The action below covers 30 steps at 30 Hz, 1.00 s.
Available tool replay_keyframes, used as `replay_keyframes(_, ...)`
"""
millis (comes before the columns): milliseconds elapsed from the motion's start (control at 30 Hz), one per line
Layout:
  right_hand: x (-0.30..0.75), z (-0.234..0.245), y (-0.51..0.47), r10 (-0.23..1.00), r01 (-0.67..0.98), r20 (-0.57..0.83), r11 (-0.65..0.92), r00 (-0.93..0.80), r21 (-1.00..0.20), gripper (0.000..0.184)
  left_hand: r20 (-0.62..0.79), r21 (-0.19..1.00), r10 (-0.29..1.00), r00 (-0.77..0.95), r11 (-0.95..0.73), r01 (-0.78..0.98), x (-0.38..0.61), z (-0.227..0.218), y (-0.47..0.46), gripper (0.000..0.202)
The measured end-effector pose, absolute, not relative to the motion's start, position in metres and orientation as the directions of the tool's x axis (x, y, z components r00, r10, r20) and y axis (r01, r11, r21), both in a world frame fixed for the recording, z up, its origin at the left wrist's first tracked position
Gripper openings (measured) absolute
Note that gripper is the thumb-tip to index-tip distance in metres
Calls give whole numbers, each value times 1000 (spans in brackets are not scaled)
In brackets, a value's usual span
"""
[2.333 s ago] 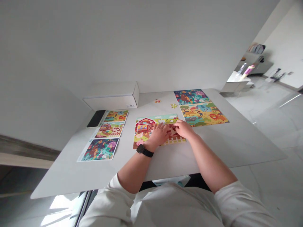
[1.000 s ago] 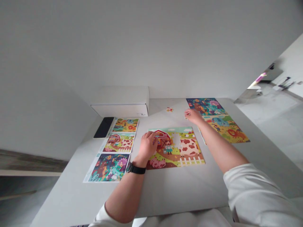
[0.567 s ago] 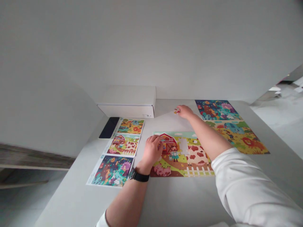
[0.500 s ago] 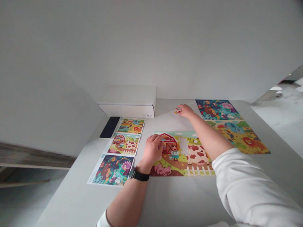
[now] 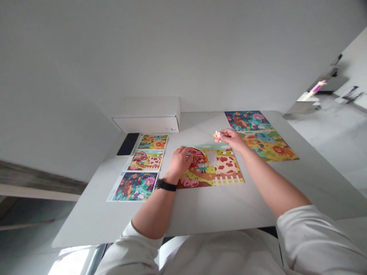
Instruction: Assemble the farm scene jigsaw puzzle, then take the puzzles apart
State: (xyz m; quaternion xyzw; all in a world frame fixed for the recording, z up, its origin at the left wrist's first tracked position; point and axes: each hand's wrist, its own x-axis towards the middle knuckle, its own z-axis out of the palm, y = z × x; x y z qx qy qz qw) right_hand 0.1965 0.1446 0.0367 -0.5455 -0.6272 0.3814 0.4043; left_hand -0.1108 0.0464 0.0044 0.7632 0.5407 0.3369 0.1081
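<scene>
A farm jigsaw puzzle (image 5: 228,164) with a red barn, a spotted cow and a pink pig lies flat in front of me. One white gap (image 5: 211,157) shows between the barn and the cow. My left hand (image 5: 180,161) rests on the puzzle's left side, fingers laid over part of the barn with nothing held. Beyond the puzzle's top edge, my right hand (image 5: 233,139) pinches a small pink, white and yellow puzzle piece (image 5: 218,136), raised just above the table.
A white box (image 5: 146,124) stands at the back against the wall. Left of the puzzle lie a dark phone (image 5: 128,144) and a sheet of three pictures (image 5: 135,186). Two more puzzles, an underwater-looking one (image 5: 249,120) and a safari one (image 5: 268,146), lie to the right.
My right hand has lifted the puzzle piece and drawn it nearer the puzzle, turning it so its face shows. The left hand stays on the barn. The view has shifted and tilted down.
</scene>
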Motion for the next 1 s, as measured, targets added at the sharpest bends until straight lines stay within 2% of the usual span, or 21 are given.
replay_keyframes(167, 212, 44, 80, 993, 187, 80, 95, -84, -978, 46, 466, 568, 855, 227, -486, 664, -94, 20, 37, 20)
replay_keyframes(233, 208, 41, 64, 995, 130, 75, 83, -70, -988, 48, 450, 654, 877, 167, -451, 607, -85, 29, 36, 19)
replay_keyframes(333, 197, 34, 50, 995, 79, 84, 88, -57, -993, 51, 335, 805, 937, 96, -338, 488, -70, 38, 37, 21)
replay_keyframes(600, 171, 22, 36, 991, 35, 104, 107, -82, -994, 57, 163, 954, 982, 98, -182, 236, -27, 30, 38, 20)
replay_keyframes(767, 172, 18, 34, 988, 54, 107, 113, -111, -992, 52, 161, 981, 974, 159, -175, 82, -23, 18, 40, 33)
replay_keyframes(1000, 185, 14, 38, 983, 208, 152, 170, -101, -963, 42, 161, 982, 973, 168, -175, 72, -35, 10, 36, 34)
